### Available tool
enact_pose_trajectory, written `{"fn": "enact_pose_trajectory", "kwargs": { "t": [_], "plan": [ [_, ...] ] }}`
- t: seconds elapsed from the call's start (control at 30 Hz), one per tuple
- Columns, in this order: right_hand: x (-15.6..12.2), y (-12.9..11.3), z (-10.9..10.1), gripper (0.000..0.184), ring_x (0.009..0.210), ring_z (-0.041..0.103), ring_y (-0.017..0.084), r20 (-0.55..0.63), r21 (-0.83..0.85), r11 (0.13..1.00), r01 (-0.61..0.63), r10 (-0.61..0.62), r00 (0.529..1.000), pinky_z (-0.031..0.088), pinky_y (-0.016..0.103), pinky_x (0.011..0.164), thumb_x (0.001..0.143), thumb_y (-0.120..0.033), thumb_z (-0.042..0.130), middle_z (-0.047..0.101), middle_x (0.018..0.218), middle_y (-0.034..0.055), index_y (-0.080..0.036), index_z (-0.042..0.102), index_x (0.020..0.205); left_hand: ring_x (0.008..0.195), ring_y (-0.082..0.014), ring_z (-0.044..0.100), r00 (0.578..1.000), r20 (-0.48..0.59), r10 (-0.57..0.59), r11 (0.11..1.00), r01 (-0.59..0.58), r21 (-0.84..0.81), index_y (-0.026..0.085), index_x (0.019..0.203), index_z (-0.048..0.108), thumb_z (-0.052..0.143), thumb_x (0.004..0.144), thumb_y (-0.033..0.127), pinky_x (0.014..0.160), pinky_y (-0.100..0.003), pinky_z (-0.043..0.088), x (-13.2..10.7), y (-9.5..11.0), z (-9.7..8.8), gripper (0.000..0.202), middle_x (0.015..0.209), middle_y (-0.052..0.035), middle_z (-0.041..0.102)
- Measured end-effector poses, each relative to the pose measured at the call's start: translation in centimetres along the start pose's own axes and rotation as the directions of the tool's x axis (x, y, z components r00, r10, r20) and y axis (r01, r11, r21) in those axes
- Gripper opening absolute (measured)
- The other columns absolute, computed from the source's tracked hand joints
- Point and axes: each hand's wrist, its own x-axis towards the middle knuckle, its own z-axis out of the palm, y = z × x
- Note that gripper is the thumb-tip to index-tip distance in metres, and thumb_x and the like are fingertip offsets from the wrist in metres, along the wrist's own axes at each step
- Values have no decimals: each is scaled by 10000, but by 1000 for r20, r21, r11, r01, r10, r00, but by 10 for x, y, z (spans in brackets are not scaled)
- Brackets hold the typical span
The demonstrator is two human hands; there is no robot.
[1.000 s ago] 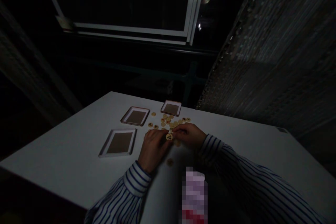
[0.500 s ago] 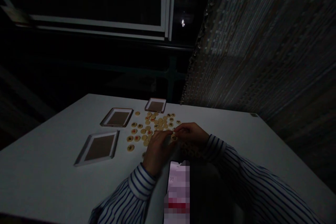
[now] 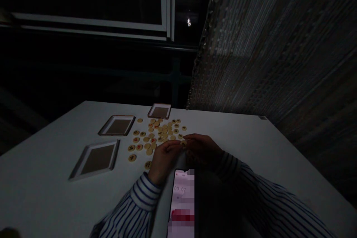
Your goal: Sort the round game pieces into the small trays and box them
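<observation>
Between the fingertips of both hands is a round wooden Chinese chess piece with a dark character. My left hand pinches its left side with closed fingers. Curled against its right side is my right hand, whose lower part is lost in shadow. Several more pale round pieces lie scattered beyond and left of my hands, some with red or black characters, others blank side up. One piece lies just left of my left wrist.
Three shallow box parts with brown insides stand on the white table: a near one, a middle one and a far one. A lit phone lies between my forearms. A bead-string curtain hangs behind, at right.
The view has shifted slightly, so the table things sit further left. My hands have come closer together around the piece, and the piece left of my left wrist shows more fully.
</observation>
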Motion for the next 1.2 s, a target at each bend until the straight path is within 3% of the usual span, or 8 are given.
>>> {"fn": "enact_pose_trajectory", "kwargs": {
  "t": [0.07, 0.17, 0.3, 0.47, 0.6, 0.73, 1.0, 1.2],
  "plan": [
    [-2, -1, -1, 312, 786, 601, 153, -21, -194, 978, 79, -85, 996, 472, 293, 708, 763, -316, 491, 647, 917, 68, -168, 569, 1026, 761, -159, 626, 1000, 5, 12, 1000, -12, 4, 136, 809, 652, 652, 628, 267, 710, -253, 482, -1, 3, 1, 224, 788, -51, 693],
    [-3, -8, -4, 264, 845, 579, 165, 34, -470, 858, 207, -217, 976, 452, 306, 743, 778, -280, 480, 639, 940, 73, -180, 594, 995, 801, -168, 622, 1000, 6, 25, 999, -26, 28, 143, 809, 673, 650, 632, 273, 759, -268, 476, 0, 4, 3, 221, 821, -49, 694],
    [-2, -16, -8, 225, 843, 572, 165, 156, -604, 744, 288, -243, 957, 444, 284, 731, 782, -256, 484, 642, 922, 74, -181, 609, 954, 841, -186, 616, 998, 28, 56, 996, -58, 73, 148, 851, 678, 632, 650, 315, 794, -299, 466, 3, -2, 6, 265, 864, -58, 691],
    [-6, -11, -15, 261, 859, 578, 187, 152, -704, 688, 176, -95, 984, 440, 298, 747, 770, -276, 493, 639, 963, 91, -164, 609, 976, 851, -196, 614, 988, 110, 109, 983, -123, 135, 161, 850, 683, 591, 686, 345, 801, -316, 464, 8, -9, 7, 263, 882, -56, 687],
    [-10, 1, -22, 288, 854, 590, 186, 102, -734, 679, 14, 89, 991, 445, 274, 732, 737, -284, 516, 648, 957, 78, -181, 620, 984, 871, -199, 607, 992, 72, 100, 969, -114, 220, 149, 886, 669, 598, 680, 339, 821, -332, 455, 9, -11, 5, 289, 909, -68, 680],
    [-11, 14, -23, 293, 781, 610, 174, 57, -738, 660, -137, 264, 963, 456, 255, 666, 760, -329, 465, 665, 909, 44, -214, 636, 968, 857, -196, 608, 994, 33, 105, 948, -110, 298, 144, 904, 660, 606, 669, 344, 804, -333, 462, 10, -14, 0, 313, 906, -75, 678],
    [-6, 19, -19, 348, 759, 606, 198, 160, -860, 510, -23, 312, 937, 430, 251, 605, 754, -438, 444, 662, 897, 72, -209, 656, 909, 823, -189, 616, 990, 62, 127, 928, -141, 345, 144, 908, 651, 571, 695, 365, 767, -324, 476, 13, -24, -5, 317, 890, -82, 677],
    [-6, 19, -18, 335, 753, 595, 172, 181, -864, 504, -12, 333, 925, 421, 232, 600, 774, -419, 421, 653, 917, 64, -214, 657, 894, 820, -182, 613, 988, 62, 139, 930, -152, 335, 147, 898, 651, 581, 683, 352, 778, -322, 472, 13, -25, -6, 305, 890, -79, 677]
  ]
}}
